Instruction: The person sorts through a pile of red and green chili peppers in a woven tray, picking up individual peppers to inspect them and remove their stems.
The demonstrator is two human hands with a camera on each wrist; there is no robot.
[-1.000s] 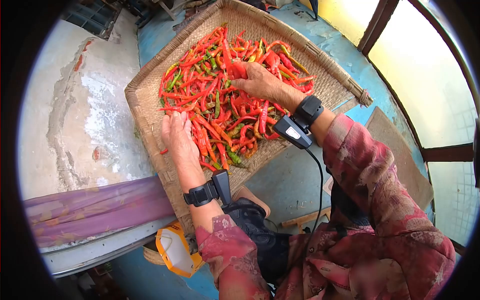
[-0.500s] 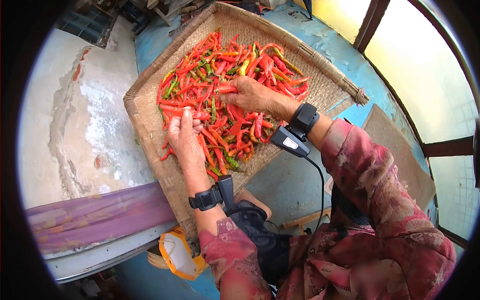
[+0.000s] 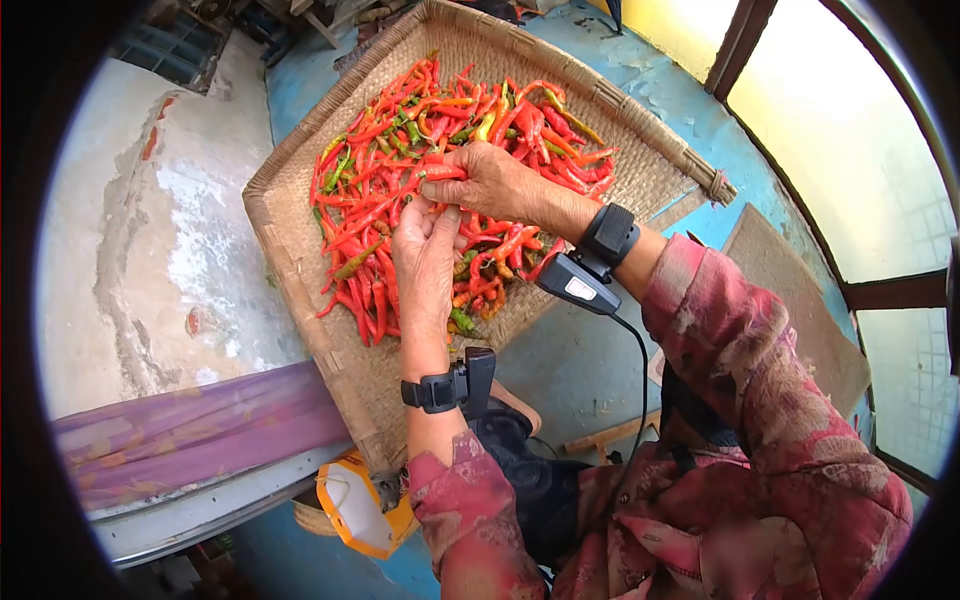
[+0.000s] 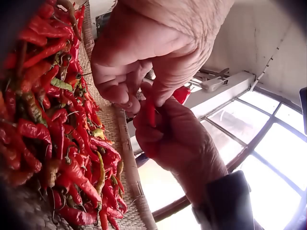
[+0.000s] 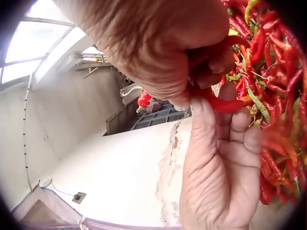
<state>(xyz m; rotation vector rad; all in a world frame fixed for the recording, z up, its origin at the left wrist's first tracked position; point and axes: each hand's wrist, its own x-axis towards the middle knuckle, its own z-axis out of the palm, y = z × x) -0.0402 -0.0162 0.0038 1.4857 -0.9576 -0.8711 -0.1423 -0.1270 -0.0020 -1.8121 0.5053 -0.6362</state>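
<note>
Both hands meet above a heap of red chili peppers [image 3: 360, 235], some of them green or yellowish, in a woven tray [image 3: 290, 225]. My right hand [image 3: 495, 185] grips red chili peppers, with one red chili pepper [image 3: 443, 172] sticking out past its fingers. The thumb and fingertips of my left hand [image 3: 425, 270] pinch the end of a red chili pepper [image 4: 150, 114] close beside the right hand's fingers. In the right wrist view, a curved red chili pepper [image 5: 225, 104] lies across the left fingertips, and the right fingers partly hide what they hold.
A raised rim [image 3: 610, 90] borders the woven tray. To its left are a peeling wall [image 3: 200, 240] and a purple cloth [image 3: 200, 420]. A yellow-edged container [image 3: 355, 510] stands below, and framed window panes [image 3: 850, 130] are at the right.
My left hand has moved right, from the tray's left side to the right hand's fingertips. The chili pepper it pinched half a second ago has left its fingers. My right hand has lowered slightly, still gripping peppers.
</note>
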